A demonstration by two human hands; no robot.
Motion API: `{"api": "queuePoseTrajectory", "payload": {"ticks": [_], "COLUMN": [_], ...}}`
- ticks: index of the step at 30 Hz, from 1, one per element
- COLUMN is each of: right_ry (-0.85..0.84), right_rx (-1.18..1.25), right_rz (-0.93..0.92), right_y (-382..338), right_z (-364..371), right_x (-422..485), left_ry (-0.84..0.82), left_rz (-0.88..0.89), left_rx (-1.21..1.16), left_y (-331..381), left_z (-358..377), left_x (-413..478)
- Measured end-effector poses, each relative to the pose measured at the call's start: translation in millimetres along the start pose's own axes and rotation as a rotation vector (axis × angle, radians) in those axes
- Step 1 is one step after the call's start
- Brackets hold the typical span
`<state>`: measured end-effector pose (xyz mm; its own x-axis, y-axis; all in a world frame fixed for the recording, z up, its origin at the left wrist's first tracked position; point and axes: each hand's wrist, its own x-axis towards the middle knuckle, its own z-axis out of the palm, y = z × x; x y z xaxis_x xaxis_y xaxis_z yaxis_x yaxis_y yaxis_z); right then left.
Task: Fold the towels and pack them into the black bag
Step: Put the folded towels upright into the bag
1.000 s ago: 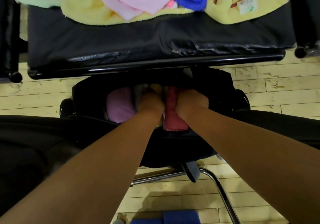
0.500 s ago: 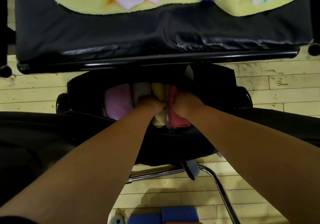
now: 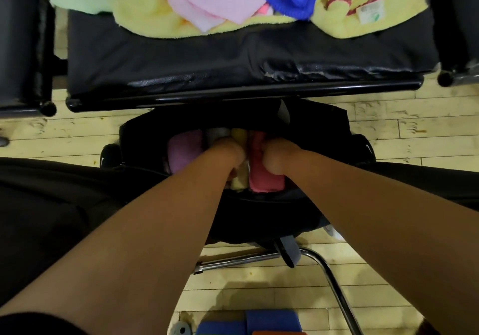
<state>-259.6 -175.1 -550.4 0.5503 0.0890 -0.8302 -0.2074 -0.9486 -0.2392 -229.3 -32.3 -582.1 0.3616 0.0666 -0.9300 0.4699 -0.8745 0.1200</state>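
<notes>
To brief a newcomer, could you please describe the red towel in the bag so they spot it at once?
Just below the black bench in the picture is an open black bag. Folded towels stand in a row inside it; the red towel is rightmost, under the right hand. Unlike the pale yellow towel and purple towel to its left, it is coral red.

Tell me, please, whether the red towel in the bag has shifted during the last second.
No. The red towel keeps its spacing from the purple towel in the black bag, the right hand gripping it.
</notes>
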Motion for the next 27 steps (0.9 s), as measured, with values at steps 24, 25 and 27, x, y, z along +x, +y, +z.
{"api": "queuePoseTrajectory", "payload": {"ticks": [24, 25, 27], "right_ry": [0.302, 0.341, 0.374], "right_rx": [0.228, 0.271, 0.360], "right_rz": [-0.032, -0.048, -0.068], "right_y": [-89, -89, -86], "right_z": [-197, -204, -209], "right_x": [-237, -241, -243], "left_ry": [0.206, 0.243, 0.309], "left_rz": [0.513, 0.549, 0.616], "left_rx": [-0.089, -0.073, -0.024], "left_y": [18, 20, 26], "left_z": [-176, -183, -191], "left_x": [-322, -328, -333]}}
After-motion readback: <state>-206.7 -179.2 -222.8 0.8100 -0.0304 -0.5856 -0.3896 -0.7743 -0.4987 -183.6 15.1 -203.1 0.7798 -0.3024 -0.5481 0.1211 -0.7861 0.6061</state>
